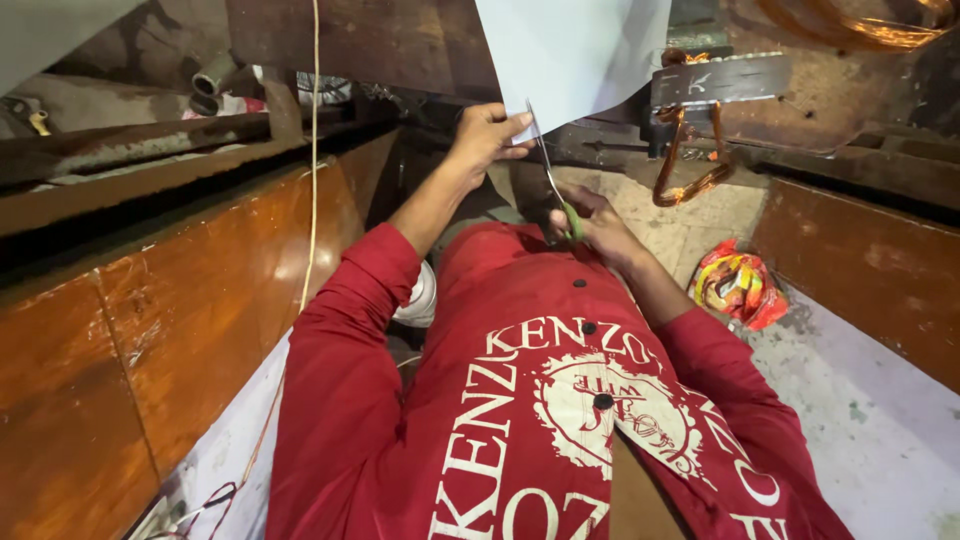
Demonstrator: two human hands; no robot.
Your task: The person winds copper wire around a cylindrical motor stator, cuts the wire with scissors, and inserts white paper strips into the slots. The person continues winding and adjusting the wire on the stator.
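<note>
Wood panelling (150,330), brown and glossy with worn patches, is seen along the left side, and a thin cord (312,150) hangs down in front of it. Further right, the left hand (487,135) is raised and closed on the lower edge of the sheet (575,55), thumb on the near face; it is judged that the edge is pinched so the sheet is kept taut and steady for the blades. The sheet itself is pale, flat and smooth, probably paper or thin card, and it hangs from above the hands with its lower edge at the fingers. Just beside that grip, the scissors (552,180) are pointed upward, their slim metal blades meeting the sheet's lower edge and their green handle seated low in the right hand (595,218), which is wrapped around the handle loops. Red sleeves and a red printed shirt (530,420) fill the foreground. To the right, coils of copper wire (690,165), shiny and reddish, are hung from a dark metal block (722,82). Lower on the speckled floor (850,420), a crumpled red and yellow wrapper (738,285) lies well apart from the hands, beside another brown panel (870,260).
</note>
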